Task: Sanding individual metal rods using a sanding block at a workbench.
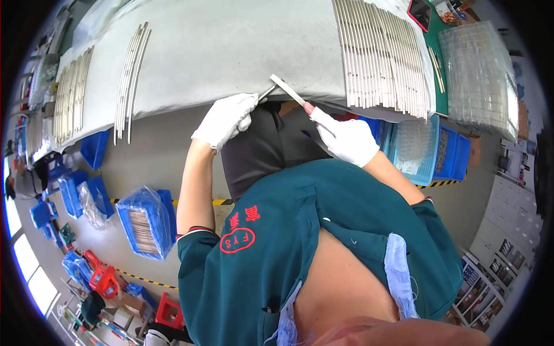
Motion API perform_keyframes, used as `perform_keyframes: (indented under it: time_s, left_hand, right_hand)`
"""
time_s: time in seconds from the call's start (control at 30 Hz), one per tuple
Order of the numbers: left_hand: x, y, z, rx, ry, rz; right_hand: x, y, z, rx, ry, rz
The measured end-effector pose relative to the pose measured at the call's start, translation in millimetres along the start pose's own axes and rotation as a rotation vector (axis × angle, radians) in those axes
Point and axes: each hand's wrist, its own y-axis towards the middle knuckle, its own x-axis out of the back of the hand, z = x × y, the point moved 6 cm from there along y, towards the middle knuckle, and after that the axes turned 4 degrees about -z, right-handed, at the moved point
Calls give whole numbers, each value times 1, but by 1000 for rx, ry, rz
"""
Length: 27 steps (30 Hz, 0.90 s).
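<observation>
My left hand [228, 120], in a white glove, is closed near the table's front edge. A thin dark-grey metal strip [266, 93] sticks out from its fingers; the rest of that strip is hidden. My right hand [348, 138] wears a white glove with a bare fingertip showing. Its fingers are closed on a short, flat, pale bar [287, 89], which slants up and to the left. The far part of the bar crosses the end of the metal strip; whether the two touch I cannot tell. Both hands are above my lap.
A grey-white cloth covers the table [242, 52]. Metal strips [384, 57] lie in a dense row at right, with smaller groups of strips [131, 81] at left. Clear plastic trays [479, 81] are stacked far right. Blue crates [453, 153] stand below the table; a bagged crate [147, 222] sits on the floor.
</observation>
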Motion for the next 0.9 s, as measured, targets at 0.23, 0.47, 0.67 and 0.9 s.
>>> perform_keyframes:
  time_s: [0.23,0.47,0.67,0.9]
  left_hand:
    - [-4,0,1,-45,-115,-26]
    - [-5,1,-3,-57,-64,-27]
    - [-6,2,-1,-106,-44,-45]
    - [-2,7,3,-376,124,-10]
  right_hand:
    - [-6,16,10,19,-4,-18]
    - [-11,26,5,3,25,11]
    - [-10,-3,3,55,-18,-49]
    - [-16,19,9,21,37,-156]
